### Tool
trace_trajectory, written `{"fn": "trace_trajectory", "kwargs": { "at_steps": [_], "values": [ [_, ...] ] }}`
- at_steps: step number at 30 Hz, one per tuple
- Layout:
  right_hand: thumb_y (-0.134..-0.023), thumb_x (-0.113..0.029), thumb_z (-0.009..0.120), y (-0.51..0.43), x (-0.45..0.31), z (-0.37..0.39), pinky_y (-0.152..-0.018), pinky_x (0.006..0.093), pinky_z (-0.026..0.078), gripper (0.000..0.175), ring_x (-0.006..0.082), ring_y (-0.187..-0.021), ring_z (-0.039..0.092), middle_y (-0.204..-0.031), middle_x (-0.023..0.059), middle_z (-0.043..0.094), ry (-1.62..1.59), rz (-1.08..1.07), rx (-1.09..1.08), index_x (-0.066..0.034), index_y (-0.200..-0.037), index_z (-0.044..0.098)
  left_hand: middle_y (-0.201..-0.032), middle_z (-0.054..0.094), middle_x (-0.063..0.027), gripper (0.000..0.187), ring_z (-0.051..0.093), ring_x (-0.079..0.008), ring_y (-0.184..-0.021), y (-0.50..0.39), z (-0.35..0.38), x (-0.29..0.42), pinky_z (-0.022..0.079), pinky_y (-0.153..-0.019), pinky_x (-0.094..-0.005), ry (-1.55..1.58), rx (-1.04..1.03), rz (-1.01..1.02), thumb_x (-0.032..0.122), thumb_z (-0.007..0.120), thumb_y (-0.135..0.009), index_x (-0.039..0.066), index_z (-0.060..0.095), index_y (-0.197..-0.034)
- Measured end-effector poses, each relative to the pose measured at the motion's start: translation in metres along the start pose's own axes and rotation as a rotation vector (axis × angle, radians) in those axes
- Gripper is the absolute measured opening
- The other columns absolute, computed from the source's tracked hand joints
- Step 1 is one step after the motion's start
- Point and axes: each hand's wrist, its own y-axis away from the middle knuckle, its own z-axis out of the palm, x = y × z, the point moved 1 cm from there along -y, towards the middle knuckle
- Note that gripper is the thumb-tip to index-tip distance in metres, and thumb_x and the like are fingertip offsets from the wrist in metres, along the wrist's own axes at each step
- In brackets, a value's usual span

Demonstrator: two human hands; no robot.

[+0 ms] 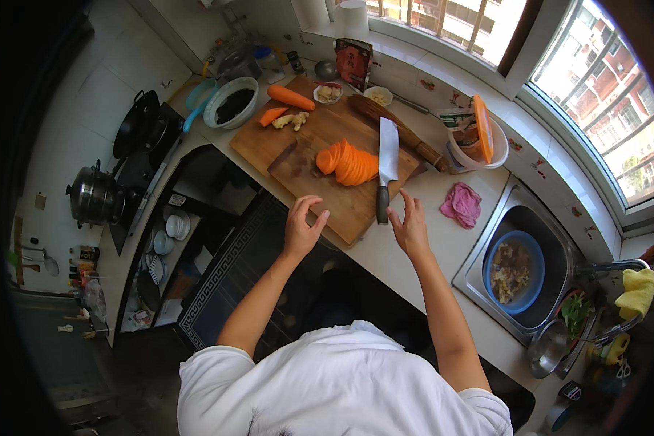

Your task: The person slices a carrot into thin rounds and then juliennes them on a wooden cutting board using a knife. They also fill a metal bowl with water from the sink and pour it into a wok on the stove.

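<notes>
A wooden cutting board lies on the counter, bearing overlapping carrot slices fanned in a row. To their right rests a cleaver-style kitchen knife, its dark handle towards me. My right hand is just beside that handle with fingers apart, holding nothing; whether a fingertip touches the handle I cannot tell. Near the board's front edge hovers my left hand, empty, thumb and fingers spread. At the board's far left are a whole carrot, a smaller carrot piece and a ginger root.
Behind the knife lies a long wooden tool. Small bowls with garlic and pale pieces stand at the back. Left is a bowl of dark food. Right are a pink cloth and the sink holding a blue basin.
</notes>
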Motion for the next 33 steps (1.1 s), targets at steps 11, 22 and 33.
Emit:
{"fn": "trace_trajectory", "kwargs": {
  "at_steps": [11,22,33],
  "values": [
    [-0.078,-0.006,0.069,-0.039,-0.049,0.043,-0.087,0.0426,0.046,0.06,0.0374,-0.102,0.053,-0.113,0.0216,0.049,0.363,0.107,0.161,-0.0031,-0.132,0.042,-0.154,0.019,-0.0131,0.119,0.018,-0.0325,-0.143,-0.169,0.015,-0.089,0.02,-0.115,-0.0478,-0.161,-0.587,0.51,0.049,0.085,-0.055,0.016,0.021,-0.149],
    [-0.077,0.0,0.073,-0.058,-0.066,0.1,-0.068,0.0306,0.052,0.065,0.0215,-0.073,0.059,-0.105,0.0143,0.048,0.028,0.157,0.229,-0.0006,-0.134,0.041,-0.135,0.036,-0.0186,0.112,0.038,-0.0373,-0.124,-0.178,0.035,-0.095,0.034,-0.104,-0.0482,-0.081,-0.702,0.413,0.053,0.084,-0.054,0.011,0.033,-0.144],
    [-0.077,0.004,0.071,-0.056,-0.073,0.113,-0.068,0.0294,0.054,0.058,0.0226,-0.077,0.062,-0.102,0.0144,0.052,-0.031,0.27,0.357,0.0012,-0.129,0.046,-0.141,0.034,-0.0202,0.103,0.037,-0.0382,-0.125,-0.156,0.051,-0.091,0.032,-0.103,-0.0485,-0.155,-0.544,0.556,0.053,0.079,-0.063,0.006,0.035,-0.142]
  ]
}}
